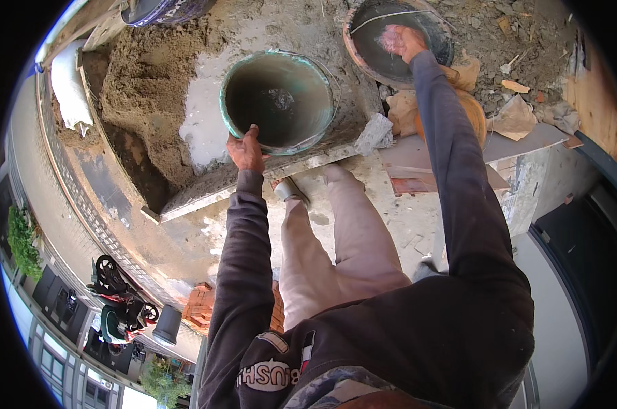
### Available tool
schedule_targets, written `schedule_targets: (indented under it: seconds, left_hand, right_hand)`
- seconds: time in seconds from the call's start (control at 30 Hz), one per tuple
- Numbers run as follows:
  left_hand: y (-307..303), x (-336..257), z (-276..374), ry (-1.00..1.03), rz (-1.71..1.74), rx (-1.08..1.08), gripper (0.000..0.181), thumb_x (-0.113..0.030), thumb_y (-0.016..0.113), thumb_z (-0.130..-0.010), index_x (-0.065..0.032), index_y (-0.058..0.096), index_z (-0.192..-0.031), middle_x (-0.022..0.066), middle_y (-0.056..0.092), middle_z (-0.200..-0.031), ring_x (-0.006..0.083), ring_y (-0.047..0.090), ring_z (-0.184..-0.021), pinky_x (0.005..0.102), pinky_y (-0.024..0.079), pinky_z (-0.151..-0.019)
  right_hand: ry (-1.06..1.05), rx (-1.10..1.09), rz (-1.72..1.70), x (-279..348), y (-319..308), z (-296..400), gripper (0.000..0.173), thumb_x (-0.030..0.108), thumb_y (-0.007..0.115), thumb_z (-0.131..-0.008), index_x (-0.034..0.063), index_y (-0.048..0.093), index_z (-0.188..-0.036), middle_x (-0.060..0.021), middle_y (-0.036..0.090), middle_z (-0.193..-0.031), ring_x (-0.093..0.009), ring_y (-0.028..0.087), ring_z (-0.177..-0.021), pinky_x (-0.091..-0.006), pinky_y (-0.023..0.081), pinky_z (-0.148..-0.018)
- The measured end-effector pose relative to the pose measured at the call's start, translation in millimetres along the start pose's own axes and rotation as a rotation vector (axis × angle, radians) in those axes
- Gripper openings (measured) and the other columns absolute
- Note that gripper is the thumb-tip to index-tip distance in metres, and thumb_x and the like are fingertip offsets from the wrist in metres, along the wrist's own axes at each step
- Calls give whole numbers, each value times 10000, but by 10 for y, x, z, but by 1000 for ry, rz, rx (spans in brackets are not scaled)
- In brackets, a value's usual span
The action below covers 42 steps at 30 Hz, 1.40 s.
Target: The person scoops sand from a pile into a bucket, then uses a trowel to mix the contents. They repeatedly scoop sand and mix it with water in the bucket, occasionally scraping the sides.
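Observation:
My left hand (pixel 248 151) grips the near rim of a green bucket (pixel 277 102) with a wire handle, its inside dark and wet. The bucket stands tilted on wet grey mortar in a wooden mixing trough. To the upper right, my right hand (pixel 404 42) is at the water in a round tub (pixel 359 61), its fingers blurred and partly under water. A thin handle lies across that tub. Beside the bucket, in the left part of the trough, lies a heap of damp sand or mortar (pixel 144 97).
The trough's board edge (pixel 308 164) runs before my feet. An orange bucket (pixel 469 115) with torn paper sits under my right forearm. Rubble (pixel 502 46) lies at upper right, a white sack (pixel 72 87) at left. Bricks (pixel 200 309) and a parked motorbike (pixel 121 301) are lower left.

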<state>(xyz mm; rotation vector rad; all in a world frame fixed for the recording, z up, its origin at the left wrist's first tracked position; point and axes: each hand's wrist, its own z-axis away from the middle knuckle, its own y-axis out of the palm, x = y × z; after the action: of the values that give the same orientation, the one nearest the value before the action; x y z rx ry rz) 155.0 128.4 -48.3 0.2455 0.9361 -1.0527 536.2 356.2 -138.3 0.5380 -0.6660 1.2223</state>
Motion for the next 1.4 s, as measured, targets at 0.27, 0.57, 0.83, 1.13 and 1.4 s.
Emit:
schedule_targets:
  seconds: [0.27, 0.57, 0.83, 1.13, 1.4]
  left_hand:
    - [312, 119, -222, 58, -13, -54, 352, -96, 650, -803, -16, 592, -1141, 124, 673, -911, 230, 658, -651, 360, 554, -408]
    - [114, 3, -288, -270, 96, 54, 334, -131, 681, -825, -12, 582, -1121, 150, 672, -963, 295, 683, -697, 401, 576, -495]
    - [-288, 361, -373, 211, 12, 56, 328, -127, 666, -830, 2, 590, -1122, 96, 667, -923, 198, 645, -732, 326, 551, -532]
    - [2, 14, -139, 306, -149, -5, 348, -146, 658, -820, 27, 616, -1119, 134, 690, -864, 191, 625, -750, 337, 501, -728]
    - [-135, -327, -60, 35, -8, 30, 398, -207, 658, -871, 27, 557, -1176, 145, 664, -981, 207, 635, -750, 337, 536, -599]
  right_hand:
    - [-264, 795, 252, -310, 1356, 1987, 218, 115, 543, -949, 4, 643, -1108, -118, 691, -1049, -188, 680, -926, -323, 562, -821]
    - [-426, -44, 539, -256, 149, 503, 251, 76, 551, -906, 38, 660, -1129, -70, 688, -950, -143, 630, -791, -283, 537, -677]
    - [9, 82, 44, -69, 133, 72, 216, 128, 571, -948, -15, 641, -1094, -173, 684, -976, -277, 691, -827, -387, 599, -752]
    - [-895, 692, 875, -902, 1448, 2156, 430, 15, 610, -764, 1, 598, -1193, -172, 662, -1064, -306, 659, -973, -405, 543, -853]
    - [-1136, 373, 1164, -1474, 1802, 2595, 81, 113, 607, -795, 110, 582, -871, -66, 597, -844, -236, 618, -851, -384, 457, -783]
